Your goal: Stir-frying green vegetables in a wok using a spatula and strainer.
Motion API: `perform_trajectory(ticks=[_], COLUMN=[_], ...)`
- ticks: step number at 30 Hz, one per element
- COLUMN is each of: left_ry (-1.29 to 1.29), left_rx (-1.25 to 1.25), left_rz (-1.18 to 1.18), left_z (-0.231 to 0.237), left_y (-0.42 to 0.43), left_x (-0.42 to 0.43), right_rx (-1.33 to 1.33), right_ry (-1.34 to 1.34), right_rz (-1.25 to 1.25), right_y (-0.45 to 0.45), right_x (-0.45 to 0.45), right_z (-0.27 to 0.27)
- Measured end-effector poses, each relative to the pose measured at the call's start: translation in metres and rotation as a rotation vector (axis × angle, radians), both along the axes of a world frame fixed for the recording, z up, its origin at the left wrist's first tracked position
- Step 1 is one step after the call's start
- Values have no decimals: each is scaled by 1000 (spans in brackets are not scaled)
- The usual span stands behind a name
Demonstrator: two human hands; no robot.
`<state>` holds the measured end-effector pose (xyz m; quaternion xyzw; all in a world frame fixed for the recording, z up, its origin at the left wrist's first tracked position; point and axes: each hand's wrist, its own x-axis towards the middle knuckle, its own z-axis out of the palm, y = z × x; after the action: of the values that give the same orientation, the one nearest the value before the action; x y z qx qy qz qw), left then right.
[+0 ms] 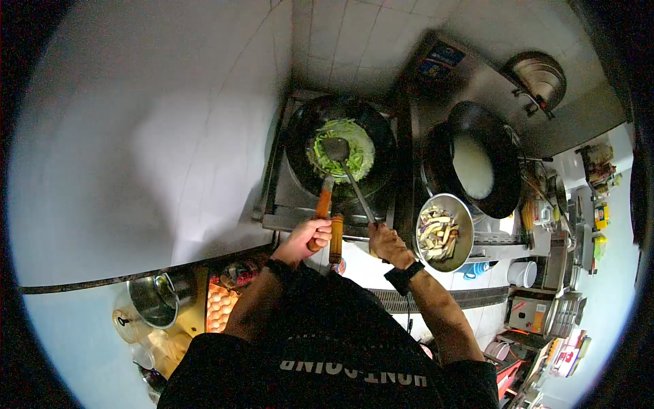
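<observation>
A dark wok [378, 122] sits on the stove, with cut green vegetables [352, 130] low in its middle. My left hand [312, 234] is closed on the wooden handle of a skimmer [323, 204], whose head lies among the greens. My right hand [391, 244] grips the metal shaft of a wok spatula [360, 197]; its blade rests on the vegetables. A second wooden handle [335, 239], seemingly the wok's, lies between my hands. Right of my right hand, a metal bowl [465, 240] holds cut eggplant strips [437, 232].
Another black wok [503, 168] with whitish liquid [473, 167] stands on the right burner. A lid [541, 79] hangs on the back wall. Egg trays [219, 308] and a metal pot [158, 301] are at lower left. A white bucket [522, 274] stands at right.
</observation>
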<state>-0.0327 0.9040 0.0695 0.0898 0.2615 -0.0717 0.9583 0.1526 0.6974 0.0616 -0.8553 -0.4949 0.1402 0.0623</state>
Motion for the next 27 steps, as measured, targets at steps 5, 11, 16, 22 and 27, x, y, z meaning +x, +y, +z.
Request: perform_trajectory(ticks=[5, 11, 16, 22, 27], left_ry=[28, -88, -147, -155, -65], left_rx=[151, 94, 39, 37, 37], left_rz=[-113, -46, -13, -10, 32], left_z=[31, 55, 63, 60, 49], left_y=[0, -4, -1, -8, -13], left_x=[-21, -32, -32, -30, -19], right_rx=[106, 172, 96, 241, 422], right_ry=[-1019, 1, 151, -34, -60], right_rz=[602, 26, -78, 110, 249], right_y=[-20, -7, 0, -12, -7], right_x=[0, -24, -29, -25, -19], right_z=[37, 89, 87, 63, 58])
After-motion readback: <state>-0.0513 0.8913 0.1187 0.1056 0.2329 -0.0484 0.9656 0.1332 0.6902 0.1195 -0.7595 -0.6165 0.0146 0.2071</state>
